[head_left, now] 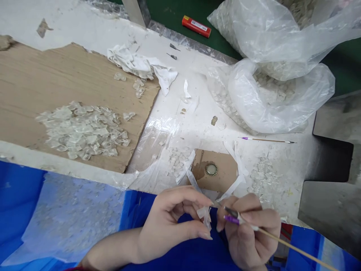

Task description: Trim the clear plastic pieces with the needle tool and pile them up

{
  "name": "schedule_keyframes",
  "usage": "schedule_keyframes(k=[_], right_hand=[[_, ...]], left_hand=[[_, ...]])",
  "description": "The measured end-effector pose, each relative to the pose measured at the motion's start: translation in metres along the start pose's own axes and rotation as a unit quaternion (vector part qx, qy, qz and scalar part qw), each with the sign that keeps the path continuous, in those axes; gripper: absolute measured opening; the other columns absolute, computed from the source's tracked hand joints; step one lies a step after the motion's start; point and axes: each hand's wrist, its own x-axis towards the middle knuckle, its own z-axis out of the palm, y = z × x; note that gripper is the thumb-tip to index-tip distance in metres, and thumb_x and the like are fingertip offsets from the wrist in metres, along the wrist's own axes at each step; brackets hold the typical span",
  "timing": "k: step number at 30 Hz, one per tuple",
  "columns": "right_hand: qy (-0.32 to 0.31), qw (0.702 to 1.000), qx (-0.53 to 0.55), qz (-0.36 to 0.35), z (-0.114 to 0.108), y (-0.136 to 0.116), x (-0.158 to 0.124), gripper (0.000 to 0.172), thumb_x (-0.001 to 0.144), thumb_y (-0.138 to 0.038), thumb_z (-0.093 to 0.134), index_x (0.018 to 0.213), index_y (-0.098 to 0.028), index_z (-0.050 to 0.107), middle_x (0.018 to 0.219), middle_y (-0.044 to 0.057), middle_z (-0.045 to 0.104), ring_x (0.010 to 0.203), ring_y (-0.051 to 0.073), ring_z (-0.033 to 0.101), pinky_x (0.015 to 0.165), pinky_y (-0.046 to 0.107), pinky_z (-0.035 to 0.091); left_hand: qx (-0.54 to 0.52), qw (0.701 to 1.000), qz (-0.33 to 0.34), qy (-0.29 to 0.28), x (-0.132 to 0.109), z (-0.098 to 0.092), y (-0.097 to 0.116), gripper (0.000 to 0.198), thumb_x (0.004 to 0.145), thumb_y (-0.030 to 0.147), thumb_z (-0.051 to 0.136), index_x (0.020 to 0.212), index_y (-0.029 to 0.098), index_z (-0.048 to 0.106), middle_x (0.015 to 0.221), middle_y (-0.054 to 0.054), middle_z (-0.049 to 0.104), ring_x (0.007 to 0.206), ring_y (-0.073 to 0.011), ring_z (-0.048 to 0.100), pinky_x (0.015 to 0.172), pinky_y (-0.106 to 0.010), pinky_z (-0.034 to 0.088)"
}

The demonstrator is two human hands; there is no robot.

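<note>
My left hand [175, 218] is closed, with a small translucent, rubbery-looking piece [205, 215] pinched between thumb and fingers. My right hand [252, 229] grips a thin wooden stick [287, 244] fitted with a purple needle hub [231, 219]. The stick's tip points at the piece in my left hand; whether they touch is hard to see. Just beyond my hands, a round disc with a beaded rim [211, 169] rests on a small cardboard square [229, 175] edged with white tape.
A heap of translucent pieces [87, 130] covers part of a cardboard sheet [34, 79] at left. Full plastic bags [270, 113] stand at back right. A similar purple-tipped stick [267, 140], a white cloth [132, 62], and a red lighter [196, 26] lie farther off.
</note>
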Motion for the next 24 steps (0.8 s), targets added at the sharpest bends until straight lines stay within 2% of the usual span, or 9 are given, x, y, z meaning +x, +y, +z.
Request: schedule_keyframes(k=[2,6,11,16,20,24], right_hand=[[-0.016,0.998,0.061,0.001,0.008,-0.007,0.000,0.014,0.103,-0.023,0.049,0.113,-0.025,0.060,0.075,-0.004,0.044,0.041,0.010,0.052,0.028,0.021,0.050],[-0.014,0.997,0.081,-0.005,0.012,-0.008,0.000,0.018,0.103,-0.020,0.049,0.116,-0.024,0.061,0.078,-0.003,0.043,0.040,0.008,0.051,0.028,0.021,0.053],[-0.014,0.997,0.078,-0.010,0.011,-0.009,0.001,0.020,0.102,-0.018,0.050,0.117,-0.023,0.063,0.077,-0.003,0.043,0.041,0.009,0.053,0.030,0.023,0.054],[-0.004,0.997,0.071,-0.016,0.015,-0.010,0.001,0.019,0.102,-0.019,0.051,0.116,-0.023,0.063,0.076,-0.003,0.042,0.040,0.009,0.051,0.024,0.019,0.042],[-0.013,0.997,0.077,-0.025,0.013,-0.009,0.001,0.020,0.102,-0.015,0.051,0.116,-0.020,0.063,0.078,-0.002,0.045,0.041,0.008,0.048,0.029,0.018,0.050],[-0.031,0.996,0.073,-0.034,0.010,-0.008,0.001,0.022,0.102,-0.013,0.050,0.118,-0.018,0.063,0.079,-0.001,0.046,0.042,0.007,0.044,0.028,0.019,0.049]], left_hand=[[-0.027,0.999,-0.011,-0.014,0.000,0.000,0.000,0.021,0.072,0.024,0.092,0.091,0.020,0.084,0.066,-0.005,0.081,0.053,-0.0200,0.078,0.054,-0.022,0.066],[-0.077,0.996,-0.020,-0.044,0.000,0.001,0.000,0.023,0.076,0.017,0.089,0.097,0.025,0.084,0.069,-0.002,0.082,0.057,-0.0174,0.079,0.057,-0.020,0.065],[-0.078,0.996,-0.037,-0.034,-0.002,0.002,-0.003,0.025,0.073,0.017,0.091,0.095,0.025,0.084,0.070,-0.001,0.081,0.055,-0.0167,0.077,0.056,-0.020,0.064],[-0.082,0.996,-0.038,-0.027,-0.004,0.001,-0.003,0.026,0.070,0.014,0.092,0.093,0.021,0.084,0.069,-0.003,0.080,0.054,-0.0185,0.077,0.055,-0.023,0.064],[-0.094,0.993,-0.053,-0.047,-0.005,-0.001,-0.002,0.034,0.071,0.006,0.090,0.098,0.027,0.084,0.074,0.000,0.080,0.059,-0.0157,0.077,0.059,-0.020,0.064],[-0.086,0.994,-0.036,-0.053,-0.005,-0.002,-0.004,0.035,0.073,0.008,0.090,0.101,0.028,0.084,0.076,0.001,0.080,0.060,-0.0139,0.077,0.060,-0.018,0.063]])
